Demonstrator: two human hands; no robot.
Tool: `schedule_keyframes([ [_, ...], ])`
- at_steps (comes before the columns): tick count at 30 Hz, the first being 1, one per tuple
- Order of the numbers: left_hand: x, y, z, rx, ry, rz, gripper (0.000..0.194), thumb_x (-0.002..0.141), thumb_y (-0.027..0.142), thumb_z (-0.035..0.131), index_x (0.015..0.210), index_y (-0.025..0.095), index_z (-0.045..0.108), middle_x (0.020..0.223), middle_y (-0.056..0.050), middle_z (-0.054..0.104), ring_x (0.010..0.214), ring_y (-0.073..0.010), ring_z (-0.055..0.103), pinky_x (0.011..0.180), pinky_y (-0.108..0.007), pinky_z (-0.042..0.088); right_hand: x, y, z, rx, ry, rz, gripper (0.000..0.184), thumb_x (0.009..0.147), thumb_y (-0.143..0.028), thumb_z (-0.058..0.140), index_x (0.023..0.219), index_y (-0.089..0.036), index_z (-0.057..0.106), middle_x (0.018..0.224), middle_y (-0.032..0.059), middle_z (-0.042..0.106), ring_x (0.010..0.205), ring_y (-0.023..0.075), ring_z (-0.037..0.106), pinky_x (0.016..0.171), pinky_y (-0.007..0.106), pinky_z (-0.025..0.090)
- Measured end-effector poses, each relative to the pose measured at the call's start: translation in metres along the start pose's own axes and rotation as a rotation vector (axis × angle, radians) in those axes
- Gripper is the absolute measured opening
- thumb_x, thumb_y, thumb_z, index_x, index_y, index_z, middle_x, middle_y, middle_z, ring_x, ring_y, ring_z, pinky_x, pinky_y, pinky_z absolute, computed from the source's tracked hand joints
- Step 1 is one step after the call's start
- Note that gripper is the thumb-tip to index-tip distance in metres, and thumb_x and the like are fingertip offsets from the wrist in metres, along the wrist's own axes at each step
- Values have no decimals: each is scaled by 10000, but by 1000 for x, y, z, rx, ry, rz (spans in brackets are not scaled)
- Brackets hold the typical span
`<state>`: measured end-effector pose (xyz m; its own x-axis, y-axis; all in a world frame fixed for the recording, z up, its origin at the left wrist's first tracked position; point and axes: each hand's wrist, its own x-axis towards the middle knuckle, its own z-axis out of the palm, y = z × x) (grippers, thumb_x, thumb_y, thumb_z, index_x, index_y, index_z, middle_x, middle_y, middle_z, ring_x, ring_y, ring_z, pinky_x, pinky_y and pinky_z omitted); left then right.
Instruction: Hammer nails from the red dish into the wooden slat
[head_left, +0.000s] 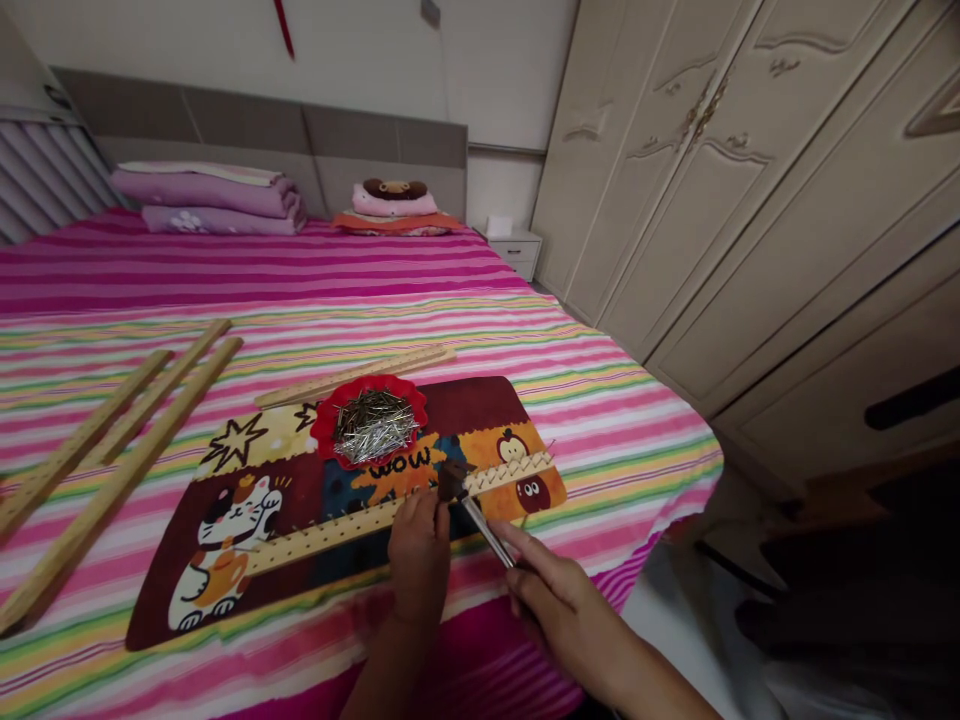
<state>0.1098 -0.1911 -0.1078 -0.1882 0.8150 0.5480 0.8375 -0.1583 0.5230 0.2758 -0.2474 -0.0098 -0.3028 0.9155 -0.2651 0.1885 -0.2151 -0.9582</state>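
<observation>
A wooden strip (330, 532) studded with nails lies across a cartoon cat mat (225, 500) on the striped bed. My left hand (418, 560) is closed, its fingertips pinching something small at the strip, probably a nail. My right hand (559, 600) grips the metal handle of a small hammer (469, 500), whose dark head sits just above the strip beside my left fingertips. A red scalloped dish (369, 420) heaped with silver nails stands on the mat just behind the strip.
Several loose wooden strips (112, 430) lie on the bedspread at the left, another one (352, 375) behind the dish. Folded bedding (206, 198) and pillows sit at the headboard. A cream wardrobe (750, 200) and nightstand (517, 250) stand at the right of the bed.
</observation>
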Motion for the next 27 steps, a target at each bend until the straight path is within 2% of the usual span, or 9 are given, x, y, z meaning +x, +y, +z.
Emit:
schedule_keyframes([
  [7,0,-3,5,-19,65,27,172,882,218,468,857,179,633,856,-56,662,845,-173,605,822,-308,490,-24,3,-2,202,49,143,651,826,-477,514,1422,-242,395,635,-43,488,393,69,337,356,186,230],
  [11,-5,-3,2,-55,32,3,170,874,222,474,909,177,634,923,-68,668,908,-188,611,860,-333,496,-43,34,-11,233,46,190,667,817,-512,537,1418,-249,414,522,-62,429,405,96,388,379,187,330],
  [13,-4,-2,-9,-70,12,3,175,874,230,471,926,179,630,935,-66,666,904,-178,616,833,-311,502,-47,55,-16,192,43,181,663,806,-523,558,1398,-244,454,633,2,580,557,153,564,503,237,469],
  [15,6,-3,-27,-67,-3,0,184,878,246,462,918,186,630,910,-56,665,853,-163,619,777,-282,503,-49,77,-20,133,19,122,621,815,-532,547,1362,-242,513,907,77,692,810,223,654,720,310,533],
  [17,27,-7,-47,-12,-11,-28,194,874,271,462,899,192,637,881,-52,666,814,-165,615,753,-279,495,-47,96,-24,76,-15,56,575,834,-519,532,1330,-229,555,1172,102,662,1073,267,610,924,343,472],
  [19,56,-15,-63,126,-30,-88,211,855,271,463,899,192,653,879,-69,669,843,-195,613,781,-306,488,-43,113,-26,14,-25,31,553,845,-498,530,1316,-211,573,1308,102,595,1230,277,514,1025,352,392],
  [21,87,-26,-72,277,-142,-147,247,836,252,449,917,184,672,906,-96,676,877,-226,613,807,-331,478,-40,125,-27,-36,-14,42,542,853,-485,523,1312,-201,576,1341,103,573,1263,279,486,1053,365,361],
  [24,120,-39,-70,423,-412,-214,272,801,241,455,909,189,699,926,-118,690,873,-249,629,776,-331,474,-37,136,-26,-34,-12,55,524,870,-478,491,1311,-209,575,1283,96,616,1218,273,527,1033,371,386],
  [27,135,-45,-59,462,-523,-262,236,750,223,486,817,198,712,813,-118,703,776,-254,644,696,-321,467,-36,139,-25,-7,1,62,517,868,-476,478,1305,-218,580,1177,78,672,1198,269,539,997,363,422],
])
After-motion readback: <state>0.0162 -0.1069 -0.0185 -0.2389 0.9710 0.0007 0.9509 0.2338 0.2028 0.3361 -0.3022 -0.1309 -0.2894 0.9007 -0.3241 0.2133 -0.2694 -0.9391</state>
